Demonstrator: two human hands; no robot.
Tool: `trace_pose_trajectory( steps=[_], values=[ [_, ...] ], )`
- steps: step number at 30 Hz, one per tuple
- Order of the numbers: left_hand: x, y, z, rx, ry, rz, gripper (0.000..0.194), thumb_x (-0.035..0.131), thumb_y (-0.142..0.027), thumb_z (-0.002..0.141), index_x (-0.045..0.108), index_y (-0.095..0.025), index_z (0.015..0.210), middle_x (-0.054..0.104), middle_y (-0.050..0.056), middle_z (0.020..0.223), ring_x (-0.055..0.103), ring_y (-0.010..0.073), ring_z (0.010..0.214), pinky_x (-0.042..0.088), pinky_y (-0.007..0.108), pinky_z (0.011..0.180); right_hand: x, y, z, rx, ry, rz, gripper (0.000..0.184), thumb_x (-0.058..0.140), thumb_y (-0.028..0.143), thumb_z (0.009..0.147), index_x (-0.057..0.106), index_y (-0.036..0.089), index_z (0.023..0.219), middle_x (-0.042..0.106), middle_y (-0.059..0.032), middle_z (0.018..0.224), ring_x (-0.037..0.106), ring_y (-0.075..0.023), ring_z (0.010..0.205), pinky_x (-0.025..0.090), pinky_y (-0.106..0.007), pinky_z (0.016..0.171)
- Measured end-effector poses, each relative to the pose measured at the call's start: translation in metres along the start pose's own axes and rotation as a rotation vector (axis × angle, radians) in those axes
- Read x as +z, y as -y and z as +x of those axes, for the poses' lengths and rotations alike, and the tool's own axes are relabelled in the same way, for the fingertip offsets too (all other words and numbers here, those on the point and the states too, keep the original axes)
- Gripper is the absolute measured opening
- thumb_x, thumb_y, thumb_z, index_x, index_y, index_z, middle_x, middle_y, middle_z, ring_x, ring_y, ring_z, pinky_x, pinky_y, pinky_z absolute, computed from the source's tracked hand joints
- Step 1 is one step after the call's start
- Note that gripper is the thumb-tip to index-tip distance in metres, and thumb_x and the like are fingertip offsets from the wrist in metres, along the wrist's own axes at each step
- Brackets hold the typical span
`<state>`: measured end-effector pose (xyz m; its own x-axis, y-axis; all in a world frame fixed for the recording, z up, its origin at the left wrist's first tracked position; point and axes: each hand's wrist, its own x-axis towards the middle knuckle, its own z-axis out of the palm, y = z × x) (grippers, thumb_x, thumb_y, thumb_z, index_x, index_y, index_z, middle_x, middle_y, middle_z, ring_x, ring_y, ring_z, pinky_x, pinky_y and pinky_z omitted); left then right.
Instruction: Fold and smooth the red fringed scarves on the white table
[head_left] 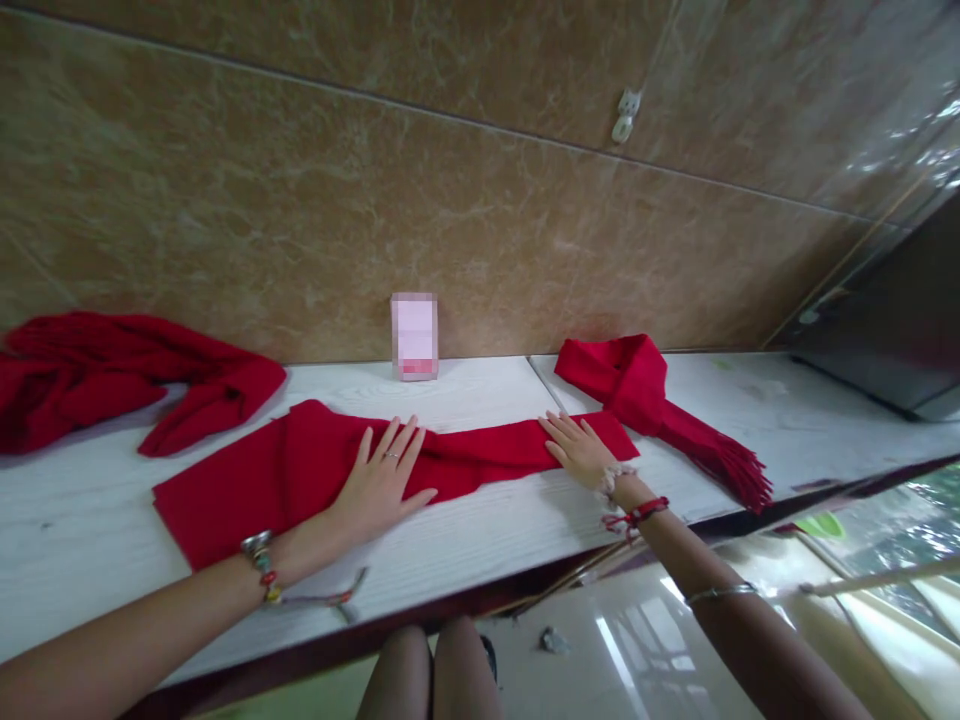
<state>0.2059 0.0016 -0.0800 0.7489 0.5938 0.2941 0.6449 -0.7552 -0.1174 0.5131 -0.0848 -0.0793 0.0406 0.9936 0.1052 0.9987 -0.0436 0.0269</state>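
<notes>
A red scarf lies lengthwise on the white wood-grain surface, folded broad at the left and narrowing towards the right. My left hand rests flat on its middle, fingers spread. Further right, my right hand presses on the narrow part with fingers stretched out. Just past it, a looped red length with a fringed end touches the scarf; I cannot tell whether the two are one piece. At the far left a crumpled red cloth lies in loose folds.
A small pink box with a blurred front stands against the brown tiled wall. A white hook is fixed higher up. At the right end sits a dark boxy object. The surface's front edge runs above my knees.
</notes>
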Motion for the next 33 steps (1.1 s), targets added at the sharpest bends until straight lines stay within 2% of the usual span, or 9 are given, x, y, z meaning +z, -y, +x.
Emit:
trace_pose_trajectory(
  steps=[3,6,11,16,21,25,30,32,33],
  values=[
    [-0.009,0.029,-0.021,-0.125,-0.029,0.024,0.067,0.032,-0.05,0.083,0.028,-0.008,0.134,0.027,0.017,0.14,0.018,0.032,0.13,0.014,0.053,0.102,0.0,-0.016,0.0,-0.019,0.013,0.03,0.045,0.028,0.034,0.088,0.036,0.023,0.131,0.035,-0.0071,0.137,0.028,-0.0247,0.127,0.027,-0.052,0.1],
    [-0.018,0.053,-0.041,-0.307,-0.043,0.043,0.064,0.026,-0.047,0.085,0.025,-0.007,0.135,0.022,0.018,0.141,0.016,0.0325,0.13,0.018,0.055,0.1,-0.005,-0.012,0.009,-0.005,0.025,0.062,0.046,0.03,0.036,0.087,0.038,0.022,0.13,0.036,-0.0091,0.137,0.027,-0.0284,0.127,0.026,-0.057,0.098],
    [-0.014,0.086,-0.076,-0.576,0.018,0.01,0.062,0.021,-0.046,0.087,0.024,-0.006,0.134,0.027,0.022,0.138,0.026,0.0335,0.126,0.032,0.051,0.093,-0.014,0.051,0.041,-0.229,-0.042,0.207,0.049,0.029,0.041,0.088,0.029,0.025,0.134,0.029,-0.0078,0.141,0.02,-0.0264,0.13,0.023,-0.056,0.1],
    [-0.007,0.098,-0.09,-0.536,0.112,0.026,0.063,0.019,-0.045,0.088,0.024,-0.003,0.134,0.035,0.021,0.134,0.029,0.0291,0.126,0.03,0.044,0.098,-0.004,0.115,0.061,-0.464,0.064,0.271,0.057,0.036,0.045,0.085,0.026,0.02,0.136,0.032,-0.0097,0.139,0.024,-0.0243,0.129,0.021,-0.051,0.103],
    [-0.011,0.114,-0.097,-0.406,0.204,0.063,0.061,0.026,-0.045,0.087,0.028,-0.008,0.135,0.029,0.016,0.138,0.024,0.0277,0.128,0.026,0.045,0.101,0.012,0.11,0.061,-0.471,0.013,0.315,0.063,0.043,0.042,0.082,0.025,0.017,0.136,0.04,-0.0124,0.134,0.037,-0.0227,0.123,0.025,-0.047,0.104],
    [-0.022,0.16,-0.125,-0.296,0.28,0.083,0.054,0.03,-0.042,0.086,0.032,-0.018,0.134,0.027,0.012,0.14,0.021,0.0291,0.129,0.025,0.05,0.098,0.015,0.099,0.06,-0.453,0.0,0.306,0.061,0.045,0.042,0.08,0.03,0.017,0.134,0.043,-0.0128,0.132,0.038,-0.0237,0.121,0.028,-0.047,0.103],
    [-0.044,0.24,-0.172,-0.349,0.432,0.159,0.048,0.033,-0.04,0.084,0.042,-0.022,0.128,0.031,0.011,0.139,0.022,0.0318,0.128,0.027,0.051,0.095,0.018,0.098,0.061,-0.458,-0.008,0.32,0.057,0.043,0.04,0.081,0.034,0.016,0.132,0.043,-0.013,0.131,0.038,-0.0236,0.122,0.027,-0.048,0.103],
    [-0.052,0.258,-0.181,-0.394,0.507,0.149,0.047,0.034,-0.042,0.083,0.045,-0.022,0.125,0.038,0.012,0.135,0.032,0.0323,0.123,0.032,0.049,0.091,0.019,0.098,0.061,-0.474,-0.002,0.328,0.053,0.041,0.039,0.082,0.036,0.016,0.13,0.043,-0.0122,0.131,0.036,-0.0231,0.123,0.026,-0.048,0.104],
    [-0.054,0.261,-0.181,-0.424,0.481,0.147,0.046,0.035,-0.043,0.083,0.049,-0.022,0.121,0.044,0.012,0.131,0.038,0.0317,0.12,0.034,0.048,0.09,0.02,0.098,0.062,-0.482,0.001,0.334,0.052,0.04,0.039,0.082,0.038,0.016,0.129,0.043,-0.0117,0.132,0.036,-0.0229,0.123,0.025,-0.048,0.104]
  ],
)
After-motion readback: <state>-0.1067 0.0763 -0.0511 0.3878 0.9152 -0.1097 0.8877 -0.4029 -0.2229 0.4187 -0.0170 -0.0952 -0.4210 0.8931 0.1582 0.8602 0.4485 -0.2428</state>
